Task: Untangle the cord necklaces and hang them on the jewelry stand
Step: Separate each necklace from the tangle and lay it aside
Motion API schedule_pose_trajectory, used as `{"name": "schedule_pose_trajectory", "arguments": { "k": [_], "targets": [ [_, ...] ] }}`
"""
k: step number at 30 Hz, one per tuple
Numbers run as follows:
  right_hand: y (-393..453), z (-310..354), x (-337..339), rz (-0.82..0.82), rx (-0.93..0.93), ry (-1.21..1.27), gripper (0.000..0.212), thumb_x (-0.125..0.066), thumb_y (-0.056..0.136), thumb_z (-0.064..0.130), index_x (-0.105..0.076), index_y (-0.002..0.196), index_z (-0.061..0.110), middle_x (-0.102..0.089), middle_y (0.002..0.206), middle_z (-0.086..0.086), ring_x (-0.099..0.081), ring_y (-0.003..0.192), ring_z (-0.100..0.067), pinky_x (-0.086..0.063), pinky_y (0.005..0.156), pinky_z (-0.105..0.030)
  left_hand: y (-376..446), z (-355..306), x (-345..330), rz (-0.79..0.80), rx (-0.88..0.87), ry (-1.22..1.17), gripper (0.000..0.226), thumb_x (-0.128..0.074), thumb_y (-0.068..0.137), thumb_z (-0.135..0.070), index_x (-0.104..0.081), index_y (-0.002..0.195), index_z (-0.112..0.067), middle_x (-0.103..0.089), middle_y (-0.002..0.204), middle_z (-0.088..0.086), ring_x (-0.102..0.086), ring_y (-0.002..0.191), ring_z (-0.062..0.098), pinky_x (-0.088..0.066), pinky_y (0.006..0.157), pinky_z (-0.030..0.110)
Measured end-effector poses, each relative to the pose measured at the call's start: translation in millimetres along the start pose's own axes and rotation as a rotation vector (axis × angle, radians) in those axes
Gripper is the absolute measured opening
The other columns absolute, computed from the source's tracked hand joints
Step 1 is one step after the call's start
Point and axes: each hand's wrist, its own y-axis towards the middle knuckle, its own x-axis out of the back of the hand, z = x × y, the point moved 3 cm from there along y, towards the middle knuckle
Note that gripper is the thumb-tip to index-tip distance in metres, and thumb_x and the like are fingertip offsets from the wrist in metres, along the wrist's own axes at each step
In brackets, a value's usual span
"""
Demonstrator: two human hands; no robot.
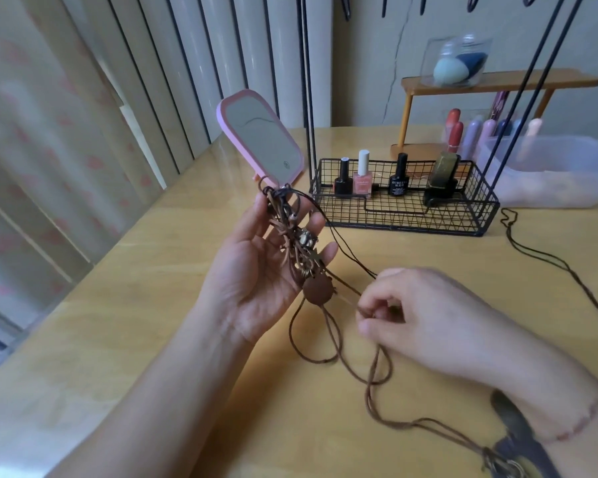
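A: So where's the tangle [290, 236] right now?

B: Lying across the left hand [256, 267], palm up, fingers [316, 224] pretty much straight and relaxed, just cradling it. Brown cords, beads, a round brown pendant [317, 288] hanging off the palm edge.

A: And the right hand [425, 319]?

B: Fingers curled, pinching a brown cord [377, 370] that runs out of the tangle. Its loops trail down onto the yellow surface [152, 305] toward the right wrist, where something dark and feathery [511, 422] lies, blurry.

A: Stand?

B: Black rods [308, 98] rise from a wire basket [404, 215] just behind the hands, hooks at the top mostly cut off. Nail polish bottles [362, 175] in the basket. Another dark cord [539, 251] lies on the surface to the right. Pink mirror [259, 139] sits behind the left hand.
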Motion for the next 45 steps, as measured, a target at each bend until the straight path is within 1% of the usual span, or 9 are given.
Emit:
{"name": "schedule_pose_trajectory", "arguments": {
  "k": [4,9,17,21,26,29,35,39,45],
  "targets": [
    [-4.1,-15.1,36.4,0.086,0.062,0.717,0.027,-0.058,0.090,0.047,-0.069,0.083,0.023,-0.073,0.094,0.002,-0.065,0.082,-0.009,-0.053,0.077,-0.032,-0.2,1.5,3.4,-0.093,0.077,0.007,0.027,-0.054,0.096,-0.037,-0.073,0.093,-0.018,-0.068,0.097,0.002,-0.059,0.087,0.023,-0.048,0.077,0.038],
    [-1.0,-17.6,45.8,-0.032,0.139,1.381,0.028,-0.038,0.081,0.018,-0.045,0.054,0.018,-0.044,0.053,-0.010,-0.049,0.056,-0.027,-0.052,0.058,-0.035,-1.6,4.6,3.7,-0.170,0.067,0.268,0.021,-0.051,0.100,-0.033,-0.065,0.095,-0.019,-0.065,0.075,-0.004,-0.056,0.053,0.011,-0.045,0.049,0.024],
    [-2.5,-29.2,46.7,0.126,0.329,1.249,0.024,-0.061,0.069,0.034,-0.047,0.054,0.022,-0.041,0.047,-0.004,-0.046,0.049,-0.026,-0.046,0.059,-0.037,-8.3,2.7,-13.0,-0.153,-0.162,0.298,0.031,-0.040,0.105,-0.025,-0.054,0.082,-0.011,-0.058,0.062,0.005,-0.060,0.061,0.021,-0.047,0.064,0.037],
    [-8.1,-36.9,47.2,0.224,0.199,0.921,0.028,-0.058,0.072,0.030,-0.048,0.051,0.015,-0.044,0.047,-0.009,-0.055,0.050,-0.030,-0.045,0.061,-0.026,-12.2,-1.4,-19.0,-0.125,-0.208,0.160,0.031,-0.039,0.105,-0.024,-0.053,0.080,-0.012,-0.062,0.059,0.000,-0.056,0.047,0.017,-0.043,0.048,0.029],
    [-3.1,-35.8,34.3,0.199,-0.099,0.398,0.036,-0.049,0.074,0.038,-0.042,0.050,0.012,-0.042,0.046,-0.004,-0.044,0.045,-0.019,-0.043,0.059,-0.037,-18.0,-5.7,-23.6,-0.093,-0.449,0.203,0.039,-0.031,0.107,-0.024,-0.049,0.075,-0.007,-0.054,0.054,0.005,-0.045,0.040,0.021,-0.039,0.045,0.023],
    [-1.1,-21.7,26.9,-0.041,-0.010,0.203,0.021,-0.062,0.080,0.046,-0.068,0.072,0.027,-0.066,0.068,0.008,-0.060,0.061,-0.003,-0.047,0.061,-0.020,-20.9,-7.7,-24.6,-0.085,-0.472,0.081,0.039,-0.032,0.107,-0.022,-0.044,0.070,-0.013,-0.050,0.055,0.002,-0.038,0.036,0.013,-0.036,0.039,0.019],
    [-11.8,26.4,12.7,-0.677,0.379,0.451,0.024,-0.065,0.086,0.040,-0.065,0.086,0.016,-0.062,0.079,0.002,-0.060,0.077,-0.019,-0.047,0.064,-0.032,-18.5,-5.5,-23.0,-0.028,-0.330,0.011,0.033,-0.035,0.104,-0.029,-0.044,0.078,-0.012,-0.039,0.046,-0.002,-0.031,0.036,0.010,-0.029,0.039,0.020],
    [-8.8,33.9,3.8,-0.636,0.350,0.433,0.028,-0.069,0.084,0.044,-0.072,0.096,0.019,-0.066,0.088,0.011,-0.062,0.082,-0.013,-0.046,0.067,-0.018,-19.9,-2.6,-25.1,0.103,-0.288,0.078,0.031,-0.049,0.085,-0.038,-0.041,0.080,-0.009,-0.036,0.044,0.000,-0.032,0.041,0.015,-0.031,0.050,0.030],
    [-2.6,20.9,4.5,-0.412,0.259,0.830,0.007,-0.062,0.090,0.025,-0.064,0.085,0.028,-0.068,0.087,0.000,-0.064,0.083,-0.016,-0.052,0.074,-0.029,-17.5,-0.9,-24.9,0.182,-0.291,0.109,0.039,-0.041,0.100,-0.034,-0.063,0.072,-0.017,-0.059,0.062,0.004,-0.039,0.036,0.012,-0.031,0.045,0.027]
  ]
}}
